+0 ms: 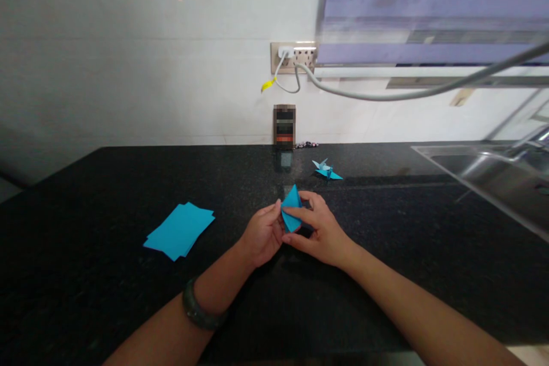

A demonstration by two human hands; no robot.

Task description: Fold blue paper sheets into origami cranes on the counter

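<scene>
A folded piece of blue origami paper [292,197], diamond-like in outline, is held up just above the dark countertop between both hands. My left hand [263,234] pinches its left edge with the thumb. Fingers of my right hand [323,231] rest across the front and right side of the paper, the thumb low near its bottom corner. Parts of the paper's lower and back sides are hidden by the fingers. To the left, a loose stack of blue paper sheets [180,230] lies flat. Beyond my hands sit two folded paper cranes, one pale [321,166] and one blue [329,174].
A phone-like object [285,126], its screen blurred, leans upright against the wall beside a beaded string [307,144]. A metal sink [480,166] is set into the countertop [107,200] at right. A grey cable [386,96] runs from the wall socket [303,58] across the upper right.
</scene>
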